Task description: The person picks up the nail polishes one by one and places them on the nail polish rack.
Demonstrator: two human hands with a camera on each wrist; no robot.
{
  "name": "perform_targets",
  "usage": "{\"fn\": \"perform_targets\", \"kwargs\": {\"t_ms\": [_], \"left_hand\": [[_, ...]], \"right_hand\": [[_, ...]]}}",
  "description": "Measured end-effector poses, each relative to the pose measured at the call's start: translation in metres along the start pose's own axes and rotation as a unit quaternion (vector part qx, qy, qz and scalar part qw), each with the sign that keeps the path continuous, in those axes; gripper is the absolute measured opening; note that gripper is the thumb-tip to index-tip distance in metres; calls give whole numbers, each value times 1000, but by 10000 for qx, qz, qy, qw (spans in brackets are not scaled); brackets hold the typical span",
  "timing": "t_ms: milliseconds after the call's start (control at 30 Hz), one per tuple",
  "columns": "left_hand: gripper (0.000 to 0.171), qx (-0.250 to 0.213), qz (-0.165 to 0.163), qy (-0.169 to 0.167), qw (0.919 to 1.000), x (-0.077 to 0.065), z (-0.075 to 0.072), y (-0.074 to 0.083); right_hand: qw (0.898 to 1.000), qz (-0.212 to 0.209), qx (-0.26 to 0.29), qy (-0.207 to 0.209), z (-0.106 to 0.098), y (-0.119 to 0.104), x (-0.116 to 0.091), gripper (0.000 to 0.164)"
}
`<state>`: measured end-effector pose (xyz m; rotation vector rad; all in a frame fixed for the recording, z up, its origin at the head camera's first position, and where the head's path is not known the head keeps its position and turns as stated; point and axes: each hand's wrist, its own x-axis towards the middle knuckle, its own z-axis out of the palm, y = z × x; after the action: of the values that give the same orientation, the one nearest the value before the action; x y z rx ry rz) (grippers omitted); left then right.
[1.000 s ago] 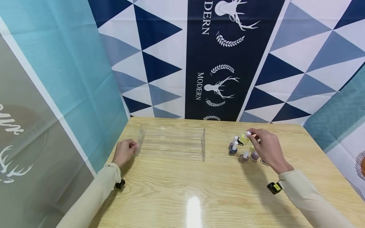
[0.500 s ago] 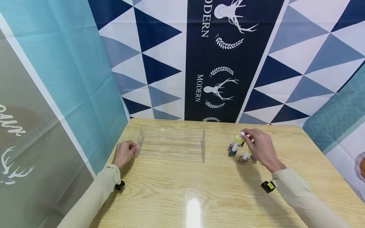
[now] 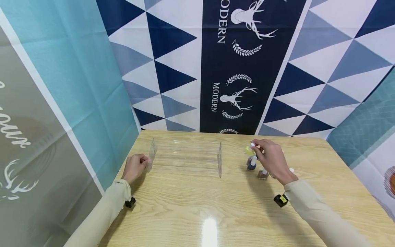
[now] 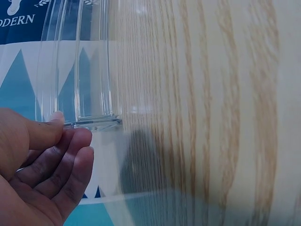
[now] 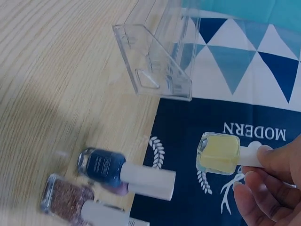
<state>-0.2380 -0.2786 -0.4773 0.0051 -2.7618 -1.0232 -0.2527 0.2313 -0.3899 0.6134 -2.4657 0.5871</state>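
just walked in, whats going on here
A person's right hand holds a yellow nail polish bottle by its white cap, while the left hand pinches one end of a clear rack. That bottle is not in the rack. A dark blue bottle and a glittery bottle stand on the table, right of the rack.

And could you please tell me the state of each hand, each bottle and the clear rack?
Left hand: pinching the clear rack
Right hand: pinching the yellow bottle
Clear rack: standing, held
Yellow bottle: capped, in the air
Dark blue bottle: capped, upright
Brown bottle: capped, upright
Other bottles: mostly hidden, unclear
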Motion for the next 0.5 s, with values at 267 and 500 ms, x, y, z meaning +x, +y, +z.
{"fn": "perform_targets", "kwargs": {"t_ms": [267, 500], "left_hand": [[12, 41, 16, -24, 10000, -1, -2, 3], [12, 23, -82, -17, 10000, -1, -3, 3]], "right_hand": [[9999, -83, 129, 8, 14, -13, 9, 13], [9997, -19, 229, -103, 23, -20, 16, 15]]}}
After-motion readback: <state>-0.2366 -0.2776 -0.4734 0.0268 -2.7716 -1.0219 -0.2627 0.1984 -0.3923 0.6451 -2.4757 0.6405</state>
